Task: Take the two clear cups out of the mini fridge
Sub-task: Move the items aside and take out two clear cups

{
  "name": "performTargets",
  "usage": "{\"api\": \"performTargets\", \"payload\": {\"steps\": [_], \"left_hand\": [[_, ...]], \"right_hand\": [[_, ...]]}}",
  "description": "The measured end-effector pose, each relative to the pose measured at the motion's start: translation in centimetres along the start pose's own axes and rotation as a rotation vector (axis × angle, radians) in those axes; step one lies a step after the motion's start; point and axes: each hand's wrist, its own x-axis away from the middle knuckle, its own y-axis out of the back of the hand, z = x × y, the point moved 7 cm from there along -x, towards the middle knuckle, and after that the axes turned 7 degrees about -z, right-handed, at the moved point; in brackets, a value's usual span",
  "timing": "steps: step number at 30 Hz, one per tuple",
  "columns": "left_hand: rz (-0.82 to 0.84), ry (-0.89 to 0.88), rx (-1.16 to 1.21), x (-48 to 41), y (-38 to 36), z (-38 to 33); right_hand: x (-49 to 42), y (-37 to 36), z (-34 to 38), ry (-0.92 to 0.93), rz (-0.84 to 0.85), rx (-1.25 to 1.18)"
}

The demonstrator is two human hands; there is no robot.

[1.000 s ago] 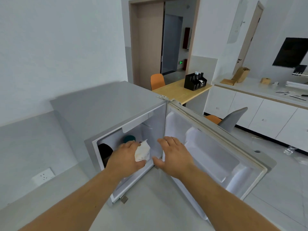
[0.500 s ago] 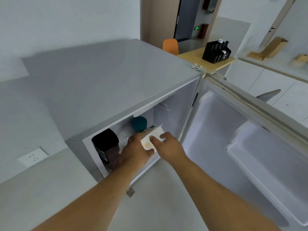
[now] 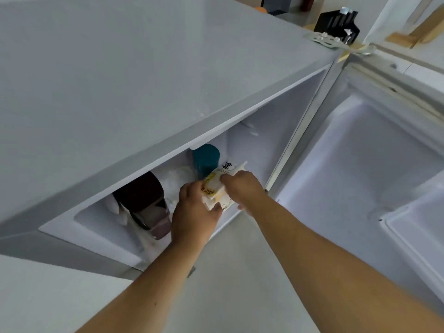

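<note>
The grey mini fridge stands open below me, its door swung out to the right. A clear cup shows faintly inside, behind my left hand; I cannot make out a second one. Both hands are at the fridge mouth around a white and yellow carton. My left hand grips the carton's left side. My right hand grips its right side.
Inside the fridge a dark brown lidded jug stands at the left and a teal cup at the back. A black organiser sits on a wooden table beyond the fridge. Pale floor lies under my arms.
My head has dropped closer to the fridge. My right hand left the door edge and joined the left hand on the carton, which now sits a little further out at the opening.
</note>
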Motion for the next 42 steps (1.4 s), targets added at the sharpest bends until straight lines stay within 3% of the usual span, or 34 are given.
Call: {"api": "performTargets", "payload": {"steps": [7,20,38,42], "left_hand": [[0.099,0.091,0.200,0.8,-2.6,-0.1],[0.224,0.306,0.663,-0.5,-10.4,-1.9],[0.103,0.280,0.639,-5.2,-11.6,-1.3],[0.143,0.242,0.528,-4.5,-10.8,-1.5]], "right_hand": [[-1.4,2.4,0.6,0.059,-0.020,0.128],[-6.8,5.0,3.3,0.400,-0.196,0.599],[-8.3,3.0,6.1,0.575,-0.341,0.632],[-6.6,4.5,4.5,0.593,-0.413,0.486]]}}
